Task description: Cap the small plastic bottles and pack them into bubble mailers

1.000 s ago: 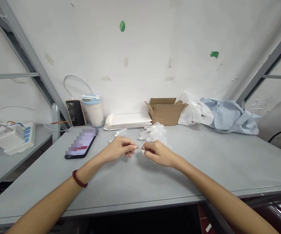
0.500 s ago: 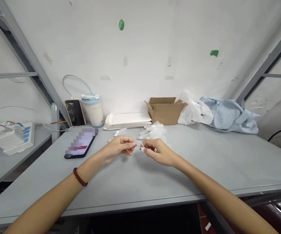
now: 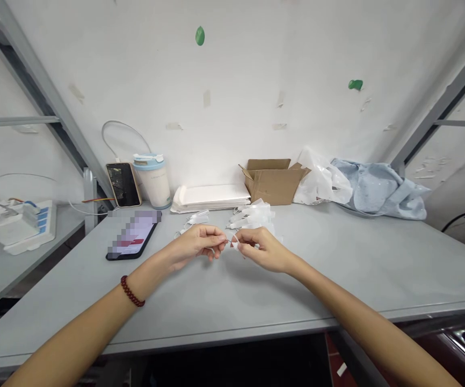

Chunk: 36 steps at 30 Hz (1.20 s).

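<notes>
"At the centre of the head view, what has changed?"

"Hardly anything: the left hand has stayed pinched, apparently on a thin end, and the right hand on a small white piece, so this fine handling looks unfinished."

"Anything in the way?"

"White pieces lie just behind, partly hidden by the right hand; the lit phone rests left of centre, apart."

Both hands close together in fingertip pinches, forearms diagonally inward.
</notes>
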### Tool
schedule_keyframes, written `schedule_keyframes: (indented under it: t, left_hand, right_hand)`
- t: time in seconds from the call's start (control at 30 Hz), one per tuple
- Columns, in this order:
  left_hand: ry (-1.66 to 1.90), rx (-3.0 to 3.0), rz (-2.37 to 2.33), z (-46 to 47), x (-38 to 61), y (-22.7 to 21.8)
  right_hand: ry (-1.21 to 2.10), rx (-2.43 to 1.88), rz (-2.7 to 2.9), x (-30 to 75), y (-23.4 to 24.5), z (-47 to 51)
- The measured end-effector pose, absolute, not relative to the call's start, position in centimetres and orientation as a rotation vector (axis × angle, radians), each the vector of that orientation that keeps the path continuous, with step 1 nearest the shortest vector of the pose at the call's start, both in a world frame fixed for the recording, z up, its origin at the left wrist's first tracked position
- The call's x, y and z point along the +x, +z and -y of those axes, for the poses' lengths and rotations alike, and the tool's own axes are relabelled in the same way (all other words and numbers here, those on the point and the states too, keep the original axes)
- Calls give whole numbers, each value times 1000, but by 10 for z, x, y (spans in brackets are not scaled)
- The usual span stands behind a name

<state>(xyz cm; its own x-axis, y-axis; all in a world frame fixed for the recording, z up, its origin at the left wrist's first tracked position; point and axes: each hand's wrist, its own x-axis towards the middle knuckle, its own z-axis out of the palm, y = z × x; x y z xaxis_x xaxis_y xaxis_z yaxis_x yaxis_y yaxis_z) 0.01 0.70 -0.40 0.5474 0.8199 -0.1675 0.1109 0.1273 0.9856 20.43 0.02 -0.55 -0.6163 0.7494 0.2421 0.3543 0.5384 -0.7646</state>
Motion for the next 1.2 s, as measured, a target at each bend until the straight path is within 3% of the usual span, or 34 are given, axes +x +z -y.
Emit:
schedule_keyframes:
  t: [1.2]
  left_hand:
    - [789, 1678, -986, -4, 5, -3]
  right_hand:
    - [921, -885, 2249, 203, -16, -7]
